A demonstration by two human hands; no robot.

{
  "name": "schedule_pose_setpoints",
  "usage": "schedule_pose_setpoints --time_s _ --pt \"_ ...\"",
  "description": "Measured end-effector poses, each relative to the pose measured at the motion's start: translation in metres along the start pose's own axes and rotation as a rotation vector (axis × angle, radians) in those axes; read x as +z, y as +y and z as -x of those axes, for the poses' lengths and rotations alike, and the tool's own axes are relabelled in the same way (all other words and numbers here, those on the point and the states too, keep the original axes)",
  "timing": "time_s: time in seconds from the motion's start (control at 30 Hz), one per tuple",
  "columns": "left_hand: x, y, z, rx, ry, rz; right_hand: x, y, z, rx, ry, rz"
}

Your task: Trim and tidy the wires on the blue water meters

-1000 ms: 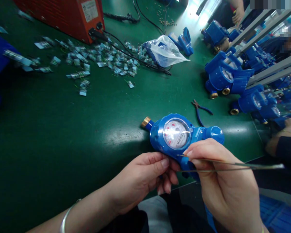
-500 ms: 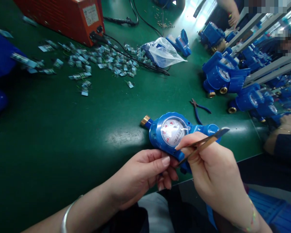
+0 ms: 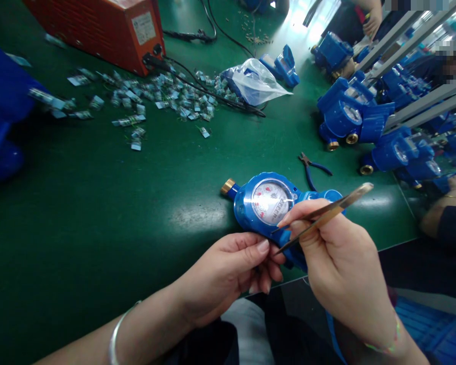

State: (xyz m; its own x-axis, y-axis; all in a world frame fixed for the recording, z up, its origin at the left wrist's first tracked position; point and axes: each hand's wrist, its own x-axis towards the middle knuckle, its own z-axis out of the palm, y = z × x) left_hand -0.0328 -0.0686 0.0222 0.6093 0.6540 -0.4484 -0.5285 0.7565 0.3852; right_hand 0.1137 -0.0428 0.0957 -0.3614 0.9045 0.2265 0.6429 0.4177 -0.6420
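A blue water meter (image 3: 245,200) lies on the green table, its round dial facing up and a brass threaded end pointing left. My right hand (image 3: 338,258) is closed around a pair of metal tweezers (image 3: 319,221). The tweezers' tips are apart, over the meter's near edge and close to my left fingertips. My left hand (image 3: 235,268) is at the meter's near side, thumb and forefinger pressed together and the other fingers curled below. Whatever sits in that pinch is too small or hidden to make out.
Blue-handled cutting pliers (image 3: 312,167) lie behind the meter. Many small circuit pieces (image 3: 167,96) are scattered near an orange machine (image 3: 99,33) with black cables. A clear plastic bag (image 3: 256,83) lies farther back. More blue meters (image 3: 344,116) and co-workers' hands (image 3: 373,23) are at right.
The tweezers have opened wider, and their tips have shifted slightly left toward my left fingertips. My left hand keeps its pinch. The whole view has shifted a little.
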Motion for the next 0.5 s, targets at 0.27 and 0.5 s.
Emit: schedule_pose_setpoints --time_s 0.27,0.5 --pt "-0.0015 0.0009 -0.0011 -0.013 -0.026 0.065 -0.0026 0.0014 0.0002 0.091 -0.002 -0.111" --pt "-0.0005 0.0003 -0.0024 -0.048 -0.026 0.128 -0.0005 0.0048 0.0051 0.095 0.025 -0.103"
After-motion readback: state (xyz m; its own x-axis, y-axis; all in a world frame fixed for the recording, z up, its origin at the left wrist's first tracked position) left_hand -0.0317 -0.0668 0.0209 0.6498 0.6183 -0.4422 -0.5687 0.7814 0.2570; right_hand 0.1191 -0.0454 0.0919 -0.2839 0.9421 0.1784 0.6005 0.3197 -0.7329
